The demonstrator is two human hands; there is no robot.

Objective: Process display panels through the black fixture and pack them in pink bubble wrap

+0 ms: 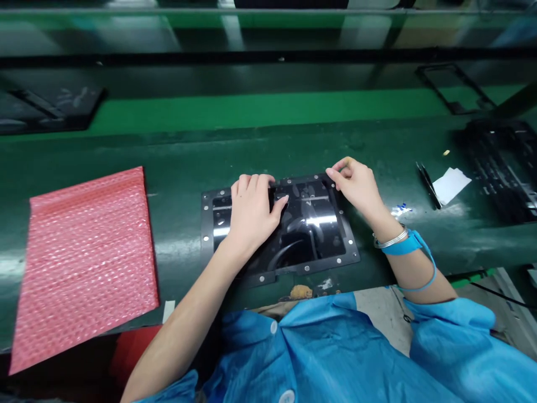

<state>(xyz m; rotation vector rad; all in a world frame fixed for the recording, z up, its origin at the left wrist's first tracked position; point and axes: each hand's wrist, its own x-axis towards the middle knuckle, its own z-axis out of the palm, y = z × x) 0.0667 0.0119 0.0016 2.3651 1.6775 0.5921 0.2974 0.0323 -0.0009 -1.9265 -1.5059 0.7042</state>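
Observation:
A glossy black panel (293, 229) in a dark frame dotted with round silvery spots lies flat in front of me. Over its left half rests my left hand (254, 210), thumb spread and fingers reaching to the far edge. At the far right corner of the frame, my right hand (352, 182) has thumb and forefinger pinched together. Whatever is between those fingertips is too small to make out. A blue strap (403, 244) and a metal bracelet circle my right wrist.
Pink bubble-wrap pouch (90, 257) lies at left on the green bench (180, 151). Tweezers (428, 184), white paper (451, 186) and small blue bits (403, 208) lie to the right. Black parts (501, 168) sit far right. A dark panel (46, 106) and an open frame (457, 87) lie farther back.

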